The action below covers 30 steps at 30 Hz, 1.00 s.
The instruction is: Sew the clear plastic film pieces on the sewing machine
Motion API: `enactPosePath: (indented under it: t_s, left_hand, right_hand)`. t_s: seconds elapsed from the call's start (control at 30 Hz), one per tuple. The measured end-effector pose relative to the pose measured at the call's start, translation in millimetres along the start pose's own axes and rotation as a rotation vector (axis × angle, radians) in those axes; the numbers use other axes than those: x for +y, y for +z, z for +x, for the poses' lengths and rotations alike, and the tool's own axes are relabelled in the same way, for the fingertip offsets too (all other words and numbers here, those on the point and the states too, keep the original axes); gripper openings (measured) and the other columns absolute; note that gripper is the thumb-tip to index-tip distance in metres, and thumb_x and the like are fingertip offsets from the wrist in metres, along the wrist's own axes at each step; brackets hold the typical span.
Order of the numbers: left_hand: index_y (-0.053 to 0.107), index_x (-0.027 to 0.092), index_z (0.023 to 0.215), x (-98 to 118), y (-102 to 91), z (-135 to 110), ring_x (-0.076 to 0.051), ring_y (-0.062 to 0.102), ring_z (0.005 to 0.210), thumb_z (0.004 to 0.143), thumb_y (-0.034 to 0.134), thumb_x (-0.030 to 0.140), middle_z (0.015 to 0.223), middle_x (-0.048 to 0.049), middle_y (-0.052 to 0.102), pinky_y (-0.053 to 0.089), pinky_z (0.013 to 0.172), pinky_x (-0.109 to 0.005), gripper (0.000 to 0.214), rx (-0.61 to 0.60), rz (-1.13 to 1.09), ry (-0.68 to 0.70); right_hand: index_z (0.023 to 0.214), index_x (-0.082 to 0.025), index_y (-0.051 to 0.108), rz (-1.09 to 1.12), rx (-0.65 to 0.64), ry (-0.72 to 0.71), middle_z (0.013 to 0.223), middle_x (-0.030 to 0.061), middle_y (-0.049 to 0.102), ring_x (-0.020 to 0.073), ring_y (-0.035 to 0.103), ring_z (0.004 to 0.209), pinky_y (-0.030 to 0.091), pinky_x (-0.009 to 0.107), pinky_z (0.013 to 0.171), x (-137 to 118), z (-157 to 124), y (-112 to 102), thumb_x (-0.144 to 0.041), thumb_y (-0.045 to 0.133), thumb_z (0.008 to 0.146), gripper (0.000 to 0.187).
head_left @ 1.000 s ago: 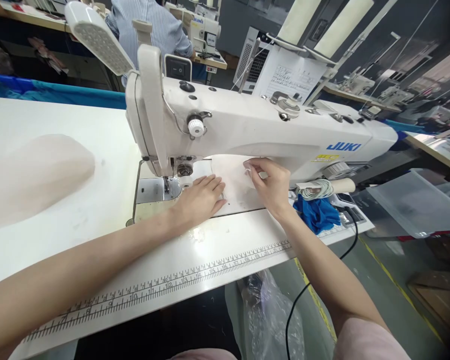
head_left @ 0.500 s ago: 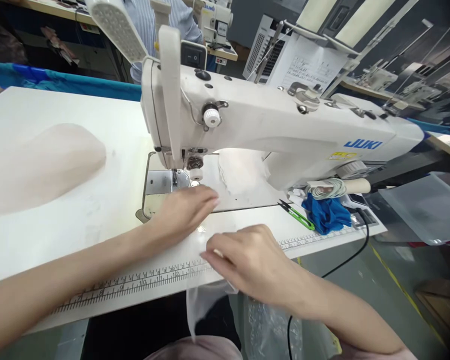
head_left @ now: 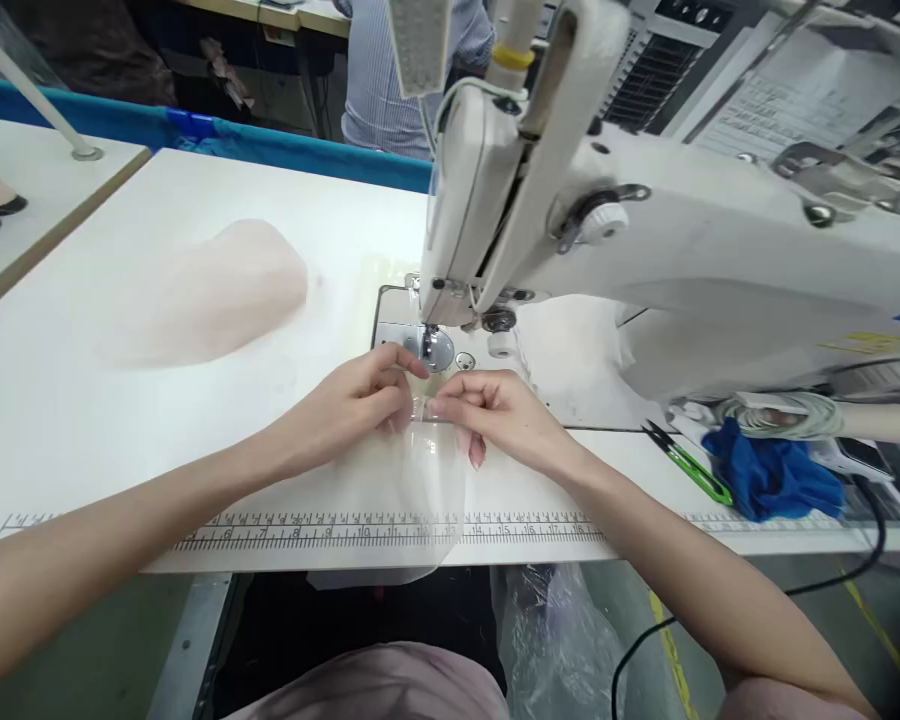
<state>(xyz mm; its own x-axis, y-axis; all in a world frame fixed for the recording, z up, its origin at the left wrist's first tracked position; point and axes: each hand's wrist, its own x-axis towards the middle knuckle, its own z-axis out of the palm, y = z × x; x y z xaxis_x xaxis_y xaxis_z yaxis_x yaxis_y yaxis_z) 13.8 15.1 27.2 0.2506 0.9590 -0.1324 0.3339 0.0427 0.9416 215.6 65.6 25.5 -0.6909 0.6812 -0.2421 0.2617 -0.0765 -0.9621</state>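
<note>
My left hand (head_left: pixel 360 405) and my right hand (head_left: pixel 499 412) meet just in front of the needle plate (head_left: pixel 436 350) of the white sewing machine (head_left: pixel 645 240). Both pinch the top edge of a sheer, almost see-through piece of fabric (head_left: pixel 412 495). The fabric lies flat on the white table (head_left: pixel 157 420) and hangs a little over the front edge, across the printed ruler (head_left: pixel 532 527). The presser foot sits a short way beyond my fingertips.
A pale pink fabric pile (head_left: pixel 217 290) lies on the table to the left. More white fabric (head_left: pixel 570 360) rests under the machine arm. Green thread snips (head_left: pixel 686 465) and a blue cloth (head_left: pixel 769 480) lie to the right. A person in a striped shirt (head_left: pixel 397 70) sits behind.
My right hand came up from the table's front edge to the needle area, bringing the sheer fabric. My left hand now pinches it too. My head moved closer and leftward.
</note>
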Motion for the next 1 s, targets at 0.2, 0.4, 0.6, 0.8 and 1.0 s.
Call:
enactPosePath:
  t_s: [0.2, 0.4, 0.6, 0.8, 1.0]
  left_hand:
    - [0.050, 0.022, 0.093, -6.9, -3.0, 6.5, -0.009, 0.041, 0.048, 0.084, 0.063, 0.037, 0.053, 0.0104, 0.043, 0.032, 0.045, -0.020, 0.022, 0.011, 0.072, -0.073]
    - [0.063, 0.021, 0.086, -12.5, -3.0, 12.1, -0.007, 0.032, 0.041, 0.085, 0.063, 0.032, 0.045, 0.0107, 0.035, 0.027, 0.044, -0.020, 0.010, 0.098, 0.492, 0.049]
    - [0.075, 0.024, 0.093, -17.9, -0.1, 13.0, -0.006, 0.047, 0.042, 0.089, 0.058, 0.020, 0.057, 0.0066, 0.065, 0.034, 0.046, -0.020, 0.018, 0.169, 0.566, 0.235]
    - [0.074, 0.017, 0.091, -25.4, 6.1, 6.5, -0.005, 0.051, 0.040, 0.092, 0.055, 0.022, 0.062, 0.0038, 0.070, 0.036, 0.043, -0.018, 0.019, 0.252, 0.583, 0.390]
    - [0.071, 0.019, 0.089, -25.8, 8.2, 3.3, -0.004, 0.049, 0.040, 0.095, 0.053, 0.027, 0.054, 0.0066, 0.064, 0.037, 0.044, -0.016, 0.020, 0.315, 0.630, 0.446]
  right_hand:
    - [0.083, -0.019, 0.069, -0.177, 0.082, -0.040, 0.067, -0.0039, 0.067, 0.0036, 0.049, 0.034, 0.039, 0.018, 0.039, -2.3, 9.8, -6.4, -0.041, 0.069, 0.084, 0.022]
    - [0.082, -0.022, 0.070, -0.432, 0.097, -0.062, 0.071, -0.0055, 0.066, 0.0009, 0.043, 0.034, 0.032, 0.018, 0.037, -3.0, 9.4, -12.5, -0.032, 0.064, 0.088, 0.014]
    - [0.087, -0.019, 0.065, -0.336, 0.145, -0.178, 0.076, -0.0027, 0.067, 0.0094, 0.067, 0.061, 0.051, 0.021, 0.058, 11.3, 6.9, -2.8, -0.024, 0.060, 0.091, 0.008]
    - [0.090, -0.019, 0.064, -0.474, 0.260, -0.350, 0.070, -0.0036, 0.064, 0.0088, 0.063, 0.064, 0.051, 0.019, 0.058, 14.0, 4.6, 5.8, -0.017, 0.060, 0.089, 0.004]
    - [0.095, -0.020, 0.062, -0.542, 0.298, -0.437, 0.066, -0.0056, 0.063, 0.0077, 0.061, 0.059, 0.050, 0.019, 0.057, 14.9, 3.1, 7.2, -0.018, 0.063, 0.088, 0.007]
